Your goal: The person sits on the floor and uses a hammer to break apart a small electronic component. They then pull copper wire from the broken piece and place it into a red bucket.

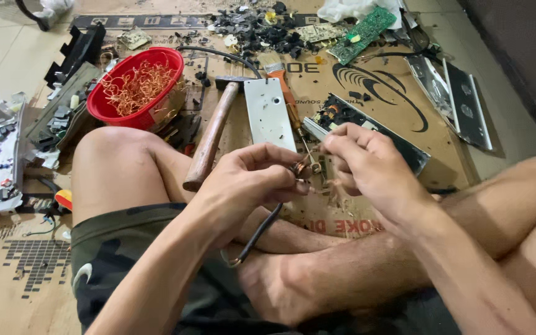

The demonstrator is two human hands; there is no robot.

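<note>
Seemingly both hands (299, 174) pinched on a small copper coil (305, 166), hammer (209, 139) just beyond.

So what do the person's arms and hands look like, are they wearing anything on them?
Nothing at all. Both arms are bare, with no sleeves showing. The left hand and right hand have no gloves, rings, watch or wristbands. The only clothing visible is a pair of dark green camouflage shorts.

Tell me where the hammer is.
In the head view, the hammer lies on the cardboard left of centre, between the red bowl and the grey metal plate.
</note>
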